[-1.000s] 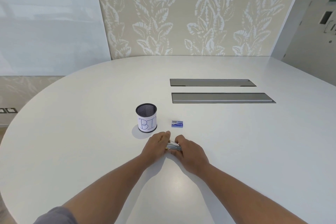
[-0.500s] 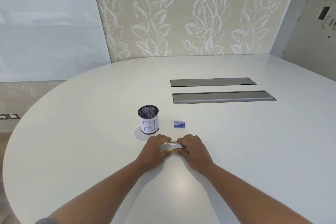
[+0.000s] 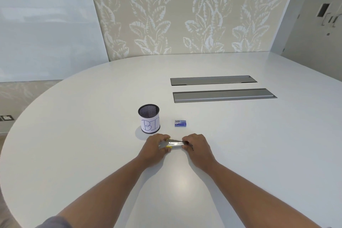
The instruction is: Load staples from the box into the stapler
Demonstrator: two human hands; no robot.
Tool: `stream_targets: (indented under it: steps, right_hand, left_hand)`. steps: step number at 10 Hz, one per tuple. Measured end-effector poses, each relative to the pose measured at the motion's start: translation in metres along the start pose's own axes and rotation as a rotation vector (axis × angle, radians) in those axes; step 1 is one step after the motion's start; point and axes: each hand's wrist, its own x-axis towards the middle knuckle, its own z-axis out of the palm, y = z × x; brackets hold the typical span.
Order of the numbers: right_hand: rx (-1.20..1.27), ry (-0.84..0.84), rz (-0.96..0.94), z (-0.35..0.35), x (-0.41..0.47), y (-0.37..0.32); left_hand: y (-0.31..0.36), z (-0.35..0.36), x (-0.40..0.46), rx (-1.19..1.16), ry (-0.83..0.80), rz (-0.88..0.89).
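A second ago my hands were bunched close together over the stapler [image 3: 175, 143]; now they have drawn apart along it, and a bright metal stretch with yellow trim shows between them. I take that to mean the stapler has come open or its staple channel has slid out, though it is too small here to tell which. My left hand [image 3: 155, 147] is wrapped around the left end and my right hand [image 3: 197, 146] is pinched on the darker right end, both holding the stapler just above the desk [image 3: 259, 144], close in front of me. The box [image 3: 180, 123] of staples lies shut and untouched a little beyond my right hand, beside the mesh cup [image 3: 149, 120] labelled as a bin. So the opening step looks about done; next I would need to free one hand for the box.
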Motion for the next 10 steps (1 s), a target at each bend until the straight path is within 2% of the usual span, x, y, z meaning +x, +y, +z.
stream_targets:
  steps: [4, 9, 10]
  right_hand:
    - [0.198, -0.08, 0.165, -0.011, 0.004, 0.004]
    - [0.219, -0.112, 0.152, -0.016, 0.001, 0.003]
    - [0.304, -0.075, 0.185, -0.012, 0.003, 0.004]
  left_hand:
    - [-0.002, 0.001, 0.0, -0.027, -0.026, -0.046]
    - [0.0, -0.002, -0.005, 0.019, -0.053, -0.09]
    - [0.002, -0.001, -0.003, -0.01, -0.039, -0.093]
